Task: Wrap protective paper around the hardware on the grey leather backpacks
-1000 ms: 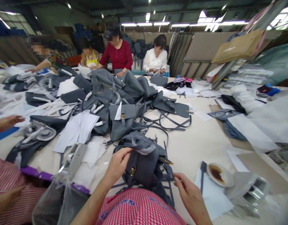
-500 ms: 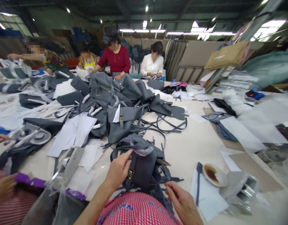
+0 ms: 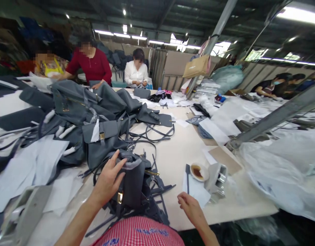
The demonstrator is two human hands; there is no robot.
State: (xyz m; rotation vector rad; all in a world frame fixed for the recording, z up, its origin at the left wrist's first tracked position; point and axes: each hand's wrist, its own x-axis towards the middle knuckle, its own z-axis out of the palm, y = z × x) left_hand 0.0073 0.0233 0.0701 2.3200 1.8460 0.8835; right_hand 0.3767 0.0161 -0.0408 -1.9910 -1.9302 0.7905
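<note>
A dark grey backpack [image 3: 134,179] with gold buckles and a zip stands against my apron at the table's front edge. My left hand [image 3: 109,177] is on its upper left side, fingers apart near the clear plastic at the top. My right hand [image 3: 189,206] hovers over the table to the right of the backpack, its fingers curled in, with nothing visible in them. Just beyond it a dark strip [image 3: 187,179] lies on white paper [image 3: 199,194], beside a white dish [image 3: 202,173] of brown liquid. Loose straps [image 3: 159,189] spread out from the backpack's right side.
A heap of grey bags [image 3: 101,133] fills the left side. Tape dispensers stand at front left [image 3: 29,215] and right [image 3: 220,181]. White sheets and plastic cover the right; a slanted metal post [image 3: 272,114] crosses there. Several people work across the table.
My view has swung right, so things appear farther left. My right hand has moved away from the backpack toward the dish, its fingers curling in. My left hand stays at the backpack, fingers now more spread.
</note>
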